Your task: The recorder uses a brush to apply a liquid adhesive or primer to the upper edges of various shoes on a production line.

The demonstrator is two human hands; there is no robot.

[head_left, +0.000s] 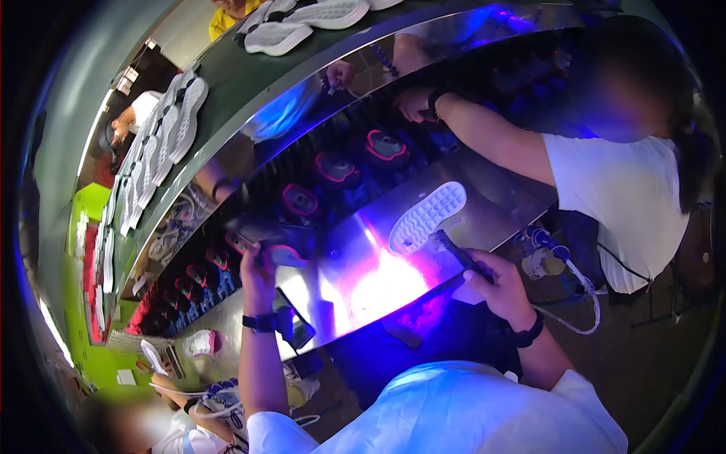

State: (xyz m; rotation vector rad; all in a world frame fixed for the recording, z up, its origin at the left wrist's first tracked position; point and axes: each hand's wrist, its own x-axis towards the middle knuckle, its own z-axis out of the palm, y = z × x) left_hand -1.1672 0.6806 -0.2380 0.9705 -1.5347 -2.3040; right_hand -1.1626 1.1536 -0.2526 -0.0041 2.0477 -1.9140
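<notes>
My left hand [259, 276] is raised over the metal worktop [499, 200], its fingers closed on the edge of a dark shoe upper [266, 231], whose shape is partly lost in shadow. In my right hand [497, 286] is a dark-handled brush [461, 256], its tip pointing at the heel side of a white shoe sole [429, 216]. That sole lies on the worktop, patterned face up. Something white and flat [469, 293] shows beneath my right fingers, its kind unclear. A phone [293, 319] lies close to my left wrist.
Dark shoe uppers with red rims [335, 168] stand in a row behind the worktop. Beyond, white soles [162, 144] line a green conveyor belt [234, 83]. A co-worker [628, 181] reaches in from the right; another [181, 424] sits at lower left. Glaring purple-white light covers the middle worktop.
</notes>
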